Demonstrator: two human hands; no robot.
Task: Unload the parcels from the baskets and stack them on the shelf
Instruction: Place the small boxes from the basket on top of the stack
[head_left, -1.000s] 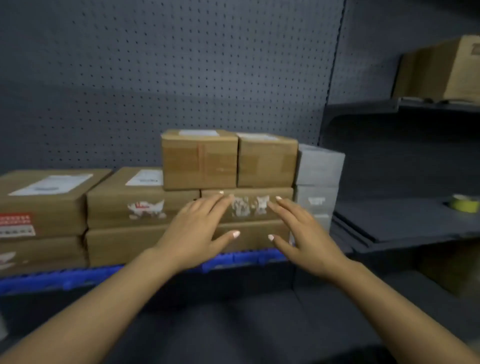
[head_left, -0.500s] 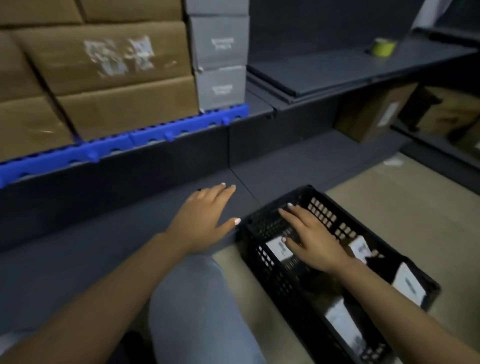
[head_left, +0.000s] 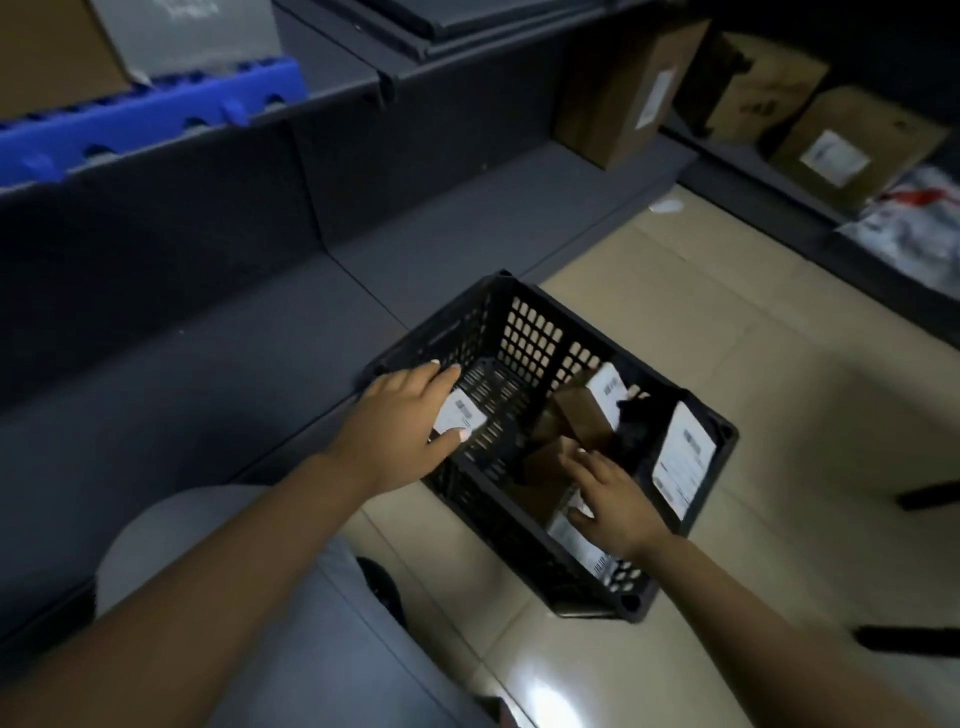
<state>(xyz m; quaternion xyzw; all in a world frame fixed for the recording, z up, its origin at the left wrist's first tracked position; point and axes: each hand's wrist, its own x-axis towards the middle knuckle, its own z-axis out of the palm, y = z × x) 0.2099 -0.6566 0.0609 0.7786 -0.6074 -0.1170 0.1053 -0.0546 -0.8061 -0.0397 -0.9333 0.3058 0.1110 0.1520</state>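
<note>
Down on the floor sits a black plastic basket (head_left: 530, 338) with brown cardboard parcels (head_left: 582, 421) inside. Her left hand (head_left: 400, 415) hovers spread; her right hand (head_left: 613, 499) lies flat, fingers loose, on one parcel.

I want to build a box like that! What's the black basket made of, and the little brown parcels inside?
The basket looks like hard black plastic: its walls are moulded into a grid of neat holes, with a dull sheen. The brown parcels look like matt cardboard with sharp folded edges, and white paper labels stuck on. The picture is dim, so that is my best guess.
</note>
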